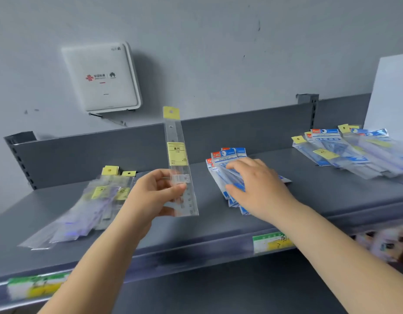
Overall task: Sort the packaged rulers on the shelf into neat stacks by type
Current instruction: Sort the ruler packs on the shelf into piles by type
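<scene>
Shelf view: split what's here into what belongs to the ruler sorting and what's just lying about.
Belongs to the job:
- clear packaged ruler with yellow label, gripped by the left hand
- blue-headed packet stack under the right hand
- yellow-tabbed clear packet pile, left
- mixed packet pile, far right
- grey metal shelf

Just lying about:
- white wall-mounted router box
- green-yellow price tags on the shelf edge

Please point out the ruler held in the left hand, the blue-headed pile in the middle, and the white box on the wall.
ruler [177, 152]: head view, yellow label.
blue-headed pile [227, 155]: head view, top header.
white box [101, 78]: head view, front face.
</scene>
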Demonstrator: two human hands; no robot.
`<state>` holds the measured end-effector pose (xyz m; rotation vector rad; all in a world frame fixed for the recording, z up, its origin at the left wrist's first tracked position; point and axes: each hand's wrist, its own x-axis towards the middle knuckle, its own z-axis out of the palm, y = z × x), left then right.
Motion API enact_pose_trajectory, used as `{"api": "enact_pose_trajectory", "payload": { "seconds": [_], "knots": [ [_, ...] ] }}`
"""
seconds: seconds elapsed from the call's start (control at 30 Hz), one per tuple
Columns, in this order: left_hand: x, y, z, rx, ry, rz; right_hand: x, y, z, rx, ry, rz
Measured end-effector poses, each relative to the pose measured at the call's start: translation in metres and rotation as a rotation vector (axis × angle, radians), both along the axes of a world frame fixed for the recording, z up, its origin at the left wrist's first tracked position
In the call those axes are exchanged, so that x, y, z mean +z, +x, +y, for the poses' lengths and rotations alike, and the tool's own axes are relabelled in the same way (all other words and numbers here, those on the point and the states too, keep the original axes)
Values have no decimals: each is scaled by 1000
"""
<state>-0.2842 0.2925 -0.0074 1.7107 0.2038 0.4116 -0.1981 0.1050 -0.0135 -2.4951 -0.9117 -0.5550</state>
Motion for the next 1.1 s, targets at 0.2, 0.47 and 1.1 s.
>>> {"api": "enact_pose_trajectory", "payload": {
  "seconds": [0.2,0.47,1.1],
  "knots": [
    [-2,-39,27,30,45,19,4,-42,38,17,-174,-82],
    [-6,-86,47,194,81,44,1,-71,76,158,-258,-109],
    [-1,-80,201,382,479,30,-5,-108,187,56,-209,-26]
  ]
}}
